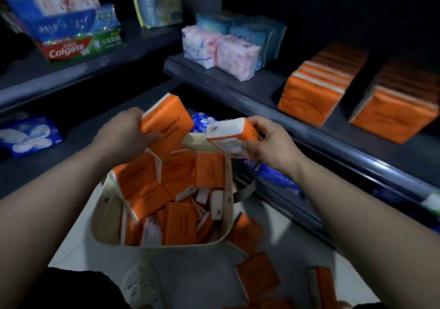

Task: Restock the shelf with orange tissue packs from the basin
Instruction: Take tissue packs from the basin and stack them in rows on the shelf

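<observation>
Head view: the left hand (123,137) grips a tilted orange tissue pack (166,123), fingers curled round its left edge and thumb across its front. It holds the pack above the far end of the beige basin (104,216). The right hand (271,144) pinches a second orange tissue pack (228,133) between thumb and curled fingers, white end toward the camera, just beside the first and over the basin's far rim. The basin stands on the pale floor (78,249), filled with a jumble of loose orange packs (173,204). Several spilled packs (257,277) lie on the floor to its right. On the dark shelf (238,87) ahead and to the right, two rows of orange packs (316,89) stand side by side, with pink and blue packs (226,49) further left. Colgate boxes (69,50) sit on the neighbouring shelf unit (47,82) at left.
</observation>
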The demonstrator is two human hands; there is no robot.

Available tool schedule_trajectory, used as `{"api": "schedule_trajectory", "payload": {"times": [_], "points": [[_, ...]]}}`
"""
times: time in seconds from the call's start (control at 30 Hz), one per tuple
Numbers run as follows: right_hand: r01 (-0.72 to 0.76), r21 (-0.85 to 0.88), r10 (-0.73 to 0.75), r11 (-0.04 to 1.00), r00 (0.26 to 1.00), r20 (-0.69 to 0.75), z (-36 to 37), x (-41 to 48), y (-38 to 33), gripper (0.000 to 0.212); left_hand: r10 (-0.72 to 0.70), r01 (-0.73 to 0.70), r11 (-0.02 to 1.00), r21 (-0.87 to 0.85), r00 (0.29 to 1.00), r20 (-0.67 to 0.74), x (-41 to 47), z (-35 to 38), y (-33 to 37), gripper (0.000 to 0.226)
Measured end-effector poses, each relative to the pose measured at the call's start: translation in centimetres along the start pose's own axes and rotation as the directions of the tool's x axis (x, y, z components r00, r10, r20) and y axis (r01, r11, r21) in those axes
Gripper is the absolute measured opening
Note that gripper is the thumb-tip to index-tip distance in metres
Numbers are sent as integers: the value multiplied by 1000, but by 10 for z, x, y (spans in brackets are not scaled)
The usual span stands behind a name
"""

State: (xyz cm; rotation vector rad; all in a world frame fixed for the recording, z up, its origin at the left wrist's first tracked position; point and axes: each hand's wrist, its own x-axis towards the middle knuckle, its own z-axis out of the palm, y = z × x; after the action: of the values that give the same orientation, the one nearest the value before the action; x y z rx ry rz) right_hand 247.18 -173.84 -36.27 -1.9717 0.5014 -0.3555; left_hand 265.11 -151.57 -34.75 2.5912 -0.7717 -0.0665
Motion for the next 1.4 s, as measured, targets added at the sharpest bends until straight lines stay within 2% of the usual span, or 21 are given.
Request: {"api": "schedule_trajectory", "payload": {"times": [0.1, 0.17, 0.27, 0.37, 0.5, 0.63, 0.7, 0.77, 0.83, 0.87, 0.97, 1.0, 1.07, 1.17, 1.3, 1.33, 1.4], "points": [[57, 14, -57, 998, 998, -6, -45, -23, -15, 43, 38, -38, 997, -61, 999, -3, -3, -4, 42, 34], [67, 4, -67, 998, 996, -61, -73, -40, -24, 31, 83, -83, 992, -93, 997, -2, -6, -6, 74, 35], [58, -104, -75, 993, 983, -169, -114, -66, -30, 8, 150, -149, 979, -142, 989, -7, -10, -11, 122, 32], [51, -257, -113, 965, 965, -235, -152, -92, -26, 18, 235, -235, 962, -140, 972, -12, -15, -14, 168, 31], [-21, -301, -85, 953, 939, -334, -195, -117, -17, 23, 334, -329, 933, -146, 943, 5, -21, -10, 224, 32], [-115, -223, 7, 968, 900, -435, -232, -133, -5, 46, 433, -419, 884, -204, 901, 27, -27, 3, 276, 25], [-151, -147, 65, 978, 879, -472, -250, -139, 4, 69, 469, -450, 866, -217, 882, 47, -26, 13, 299, 31], [-242, -26, 190, 970, 818, -543, -267, -145, 12, 83, 495, -468, 851, -238, 866, 69, -20, 25, 318, 38], [-344, 84, 320, 935, 720, -616, -282, -149, 23, 83, 518, -485, 839, -246, 851, 91, -13, 38, 337, 40], [-372, 132, 367, 919, 684, -631, -288, -152, 29, 76, 536, -502, 830, -242, 839, 96, -10, 44, 346, 39], [-350, 275, 443, 896, 641, -627, -298, -156, 43, 25, 597, -567, 793, -222, 795, 101, -2, 63, 370, 38], [-328, 334, 468, 884, 627, -622, -300, -157, 48, 18, 610, -582, 786, -210, 785, 110, 2, 70, 376, 37], [-276, 435, 507, 857, 599, -619, -306, -158, 59, 20, 626, -598, 777, -200, 769, 133, 8, 82, 386, 37], [-250, 490, 530, 835, 605, -594, -314, -156, 69, 48, 637, -608, 769, -198, 751, 173, 17, 97, 398, 37], [-304, 490, 563, 817, 604, -564, -323, -153, 75, 75, 661, -645, 750, -147, 721, 208, 29, 112, 407, 39], [-325, 469, 564, 821, 588, -579, -325, -153, 77, 79, 655, -644, 755, -127, 726, 210, 32, 115, 408, 42], [-336, 445, 556, 830, 565, -609, -327, -154, 78, 70, 632, -628, 773, -92, 748, 204, 36, 121, 408, 50]]}}
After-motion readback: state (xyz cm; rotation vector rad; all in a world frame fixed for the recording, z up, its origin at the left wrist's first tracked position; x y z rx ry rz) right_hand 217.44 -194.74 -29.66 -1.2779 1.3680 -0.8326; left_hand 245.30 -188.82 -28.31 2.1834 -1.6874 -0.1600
